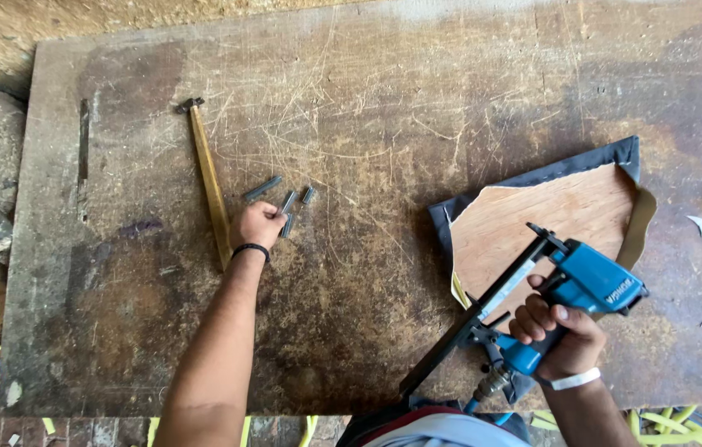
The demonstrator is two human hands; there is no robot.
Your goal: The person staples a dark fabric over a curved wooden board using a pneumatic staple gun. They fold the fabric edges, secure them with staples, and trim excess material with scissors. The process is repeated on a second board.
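I see a worn, scratched brown bench [417, 91] filling the view. At ten o'clock a hammer [209, 185] lies flat, head away from me, handle running toward centre. Just right of it, near centre, several grey staple strips [262, 188] lie scattered, close together. At three o'clock a plywood panel [550, 219] rests on dark fabric [533, 176] whose edge shows around its far side. Small scraps [697, 223] lie at the far right.

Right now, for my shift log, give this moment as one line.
left hand: on staple strips | right hand: grips blue staple gun over plywood panel | hammer: lying on workbench
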